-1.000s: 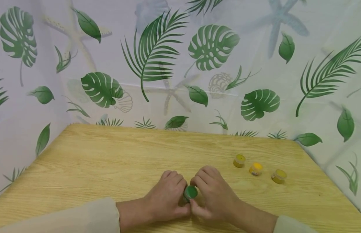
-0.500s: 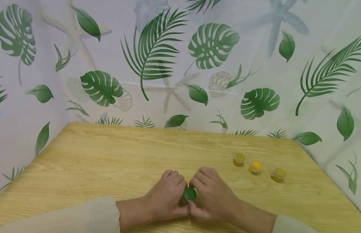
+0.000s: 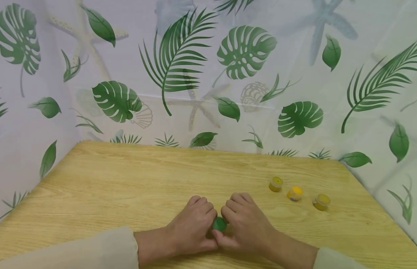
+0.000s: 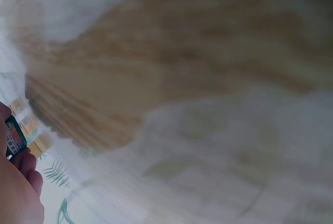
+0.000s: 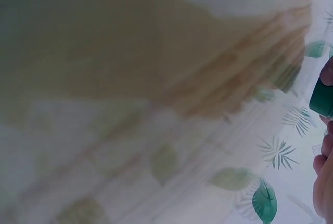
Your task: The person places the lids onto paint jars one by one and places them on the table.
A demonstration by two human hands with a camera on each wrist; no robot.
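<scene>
Near the front of the table, a small round green jar [image 3: 220, 224] sits between both hands, its flat top facing up. From its left side the left hand [image 3: 195, 225] grips it with curled fingers. Opposite, the right hand [image 3: 245, 226] pinches it, index finger at the far side and thumb at the near edge. In the left wrist view a printed label shows on the dark green jar [image 4: 15, 135]. The right wrist view has part of the jar [image 5: 322, 98] between the fingers at the frame edge. The hands hide most of its sides.
On the wooden table [image 3: 127, 179], to the right, stand an olive-yellow jar [image 3: 276, 184], a bright yellow-orange jar [image 3: 294, 193] and another olive-yellow jar [image 3: 321, 202]. A leaf-printed white cloth [image 3: 201, 71] hangs behind the table. Blurred sleeve and cloth fill most of both wrist views.
The right hand has turned slightly about the jar, its thumb shifting left across the near edge. The left hand keeps its grip in nearly the same place. The other jars have stayed put.
</scene>
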